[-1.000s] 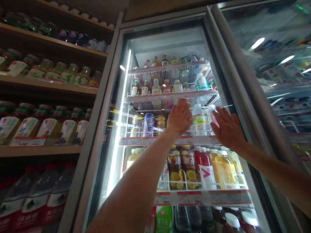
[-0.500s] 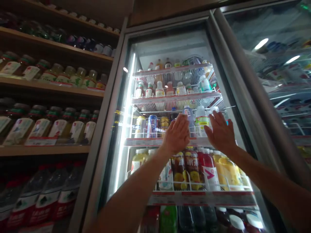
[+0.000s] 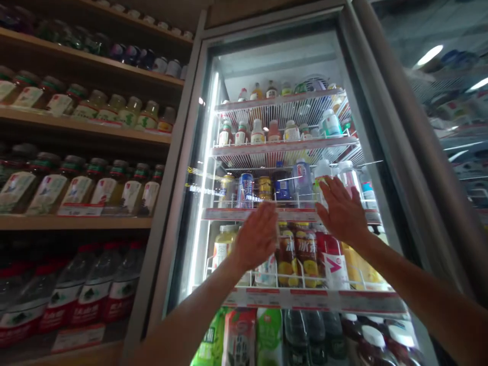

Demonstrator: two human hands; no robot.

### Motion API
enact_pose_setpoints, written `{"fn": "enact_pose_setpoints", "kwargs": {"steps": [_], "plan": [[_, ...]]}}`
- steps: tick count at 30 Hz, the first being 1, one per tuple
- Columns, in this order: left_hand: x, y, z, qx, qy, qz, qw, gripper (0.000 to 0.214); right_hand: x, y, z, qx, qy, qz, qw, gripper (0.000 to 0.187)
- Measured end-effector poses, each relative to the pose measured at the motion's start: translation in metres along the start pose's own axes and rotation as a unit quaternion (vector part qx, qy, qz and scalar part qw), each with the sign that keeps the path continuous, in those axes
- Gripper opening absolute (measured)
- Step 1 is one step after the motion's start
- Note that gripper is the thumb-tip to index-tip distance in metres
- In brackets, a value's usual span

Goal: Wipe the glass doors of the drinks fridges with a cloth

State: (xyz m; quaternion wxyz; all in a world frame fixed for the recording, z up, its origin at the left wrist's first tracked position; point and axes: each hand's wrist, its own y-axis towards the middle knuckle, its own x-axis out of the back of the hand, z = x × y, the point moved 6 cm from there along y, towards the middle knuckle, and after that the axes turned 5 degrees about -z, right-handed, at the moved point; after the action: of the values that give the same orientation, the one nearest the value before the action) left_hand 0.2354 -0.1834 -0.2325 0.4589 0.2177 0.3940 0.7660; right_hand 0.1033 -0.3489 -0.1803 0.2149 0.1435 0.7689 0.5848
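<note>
Both bare hands are raised in front of a lit drinks fridge, whose glass shows reflections. My left hand (image 3: 256, 236) is held flat with fingers stretched and close together, a little blurred, and nothing shows in it. Higher and to the right, my right hand (image 3: 341, 211) has its fingers spread and looks empty. Whether either hand touches the glass I cannot tell. Around them, behind the glass, are a blue can (image 3: 245, 190), a gold can (image 3: 265, 188), dark tea bottles (image 3: 287, 256) and a red bottle with a V label (image 3: 334, 262). My right hand partly covers a green-labelled bottle.
Wooden shelves (image 3: 76, 222) at the left hold rows of juice bottles (image 3: 107, 188) and red-labelled water bottles (image 3: 91, 290). A metal door frame (image 3: 179, 152) borders the fridge. Another glass-fronted cooler (image 3: 457, 127) stands at the right.
My left hand has moved down and to the left, away from my right hand. My right hand stays at nearly the same spot, slightly left. The view has shifted a little.
</note>
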Motion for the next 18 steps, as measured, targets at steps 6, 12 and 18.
{"fn": "enact_pose_setpoints", "kwargs": {"steps": [6, 12, 18], "plan": [[0.051, -0.076, 0.078, 0.276, 0.105, -0.119, 0.948, 0.062, 0.001, -0.015, 0.001, -0.030, -0.010, 0.006, 0.999, 0.057], [0.009, -0.052, -0.036, 0.030, -0.015, 0.034, 0.999, 0.062, 0.006, -0.035, 0.020, -0.008, -0.008, -0.009, 1.000, 0.056], [0.053, -0.105, 0.023, 0.236, 0.088, -0.110, 0.961, 0.068, 0.020, -0.080, -0.007, -0.012, -0.021, -0.020, 1.000, 0.058]]}}
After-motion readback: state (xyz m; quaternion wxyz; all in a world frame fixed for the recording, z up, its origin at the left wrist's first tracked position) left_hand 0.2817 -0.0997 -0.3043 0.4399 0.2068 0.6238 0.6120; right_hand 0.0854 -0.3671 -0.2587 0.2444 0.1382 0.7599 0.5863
